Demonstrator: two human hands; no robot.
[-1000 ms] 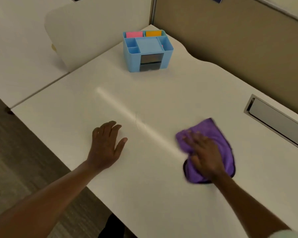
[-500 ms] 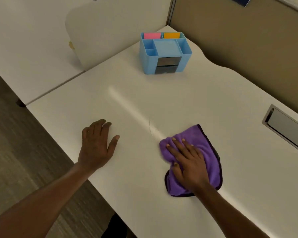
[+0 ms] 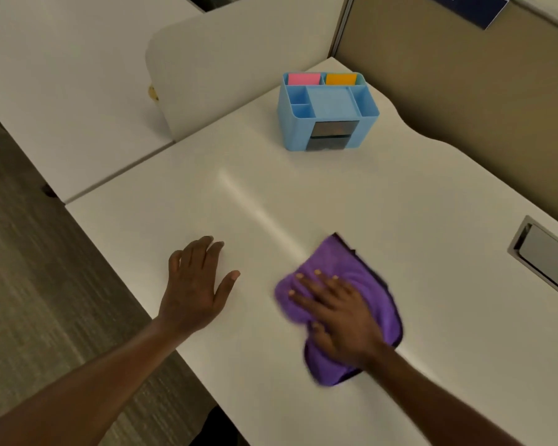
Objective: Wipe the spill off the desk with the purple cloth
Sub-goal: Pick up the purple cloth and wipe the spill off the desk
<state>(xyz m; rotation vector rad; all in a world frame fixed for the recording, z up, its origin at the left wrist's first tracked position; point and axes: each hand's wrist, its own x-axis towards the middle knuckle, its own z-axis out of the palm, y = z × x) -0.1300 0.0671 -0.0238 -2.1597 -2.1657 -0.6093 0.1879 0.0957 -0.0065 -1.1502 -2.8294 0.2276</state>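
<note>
The purple cloth [image 3: 358, 278] lies bunched on the white desk [image 3: 400, 194], right of centre near the front. My right hand [image 3: 339, 313] presses flat on it with fingers spread, covering its middle. My left hand [image 3: 195, 284] rests palm down on the bare desk to the left of the cloth, fingers apart, holding nothing. A pale streak of glare runs diagonally across the desk up to the cloth's far edge. No liquid shows clearly on the surface.
A blue desk organiser [image 3: 327, 112] with pink and orange notes stands at the back. A metal cable slot [image 3: 545, 255] is set into the desk at the right. A tan partition [image 3: 464, 91] bounds the far side. The desk's front edge drops to carpet [image 3: 29, 284] at left.
My right hand has slid the cloth leftward toward the streak over the last second. A thin curved mark beside the cloth earlier is no longer visible. My left hand stays put.
</note>
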